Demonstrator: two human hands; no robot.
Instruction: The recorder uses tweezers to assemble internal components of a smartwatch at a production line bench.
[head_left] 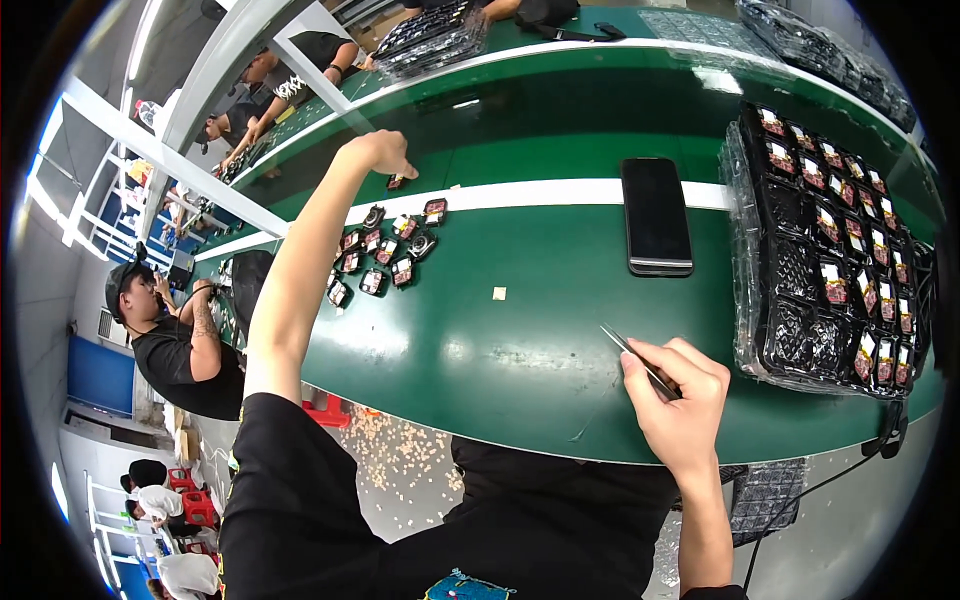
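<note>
My left hand (pixel 380 152) stretches to the far side of the white strip. Its fingers are bent downward and apart, just above a small black part (pixel 397 182) with a coloured label; no grip on it shows. My right hand (pixel 682 395) is closed around metal tweezers (pixel 640 365), whose tips point up and left over the green table (pixel 520 370). Several small black parts (pixel 378 250) with similar labels lie in a loose group below my left hand. A tiny pale square piece (pixel 499 294) lies alone on the table between my hands.
A black phone (pixel 657 215) lies across the white strip (pixel 540 193). At the right stands a stack of black plastic trays (pixel 795 270), its top one partly filled with labelled parts. Other people (pixel 180 345) work along the line at the left. Pale scraps (pixel 400 455) litter the floor.
</note>
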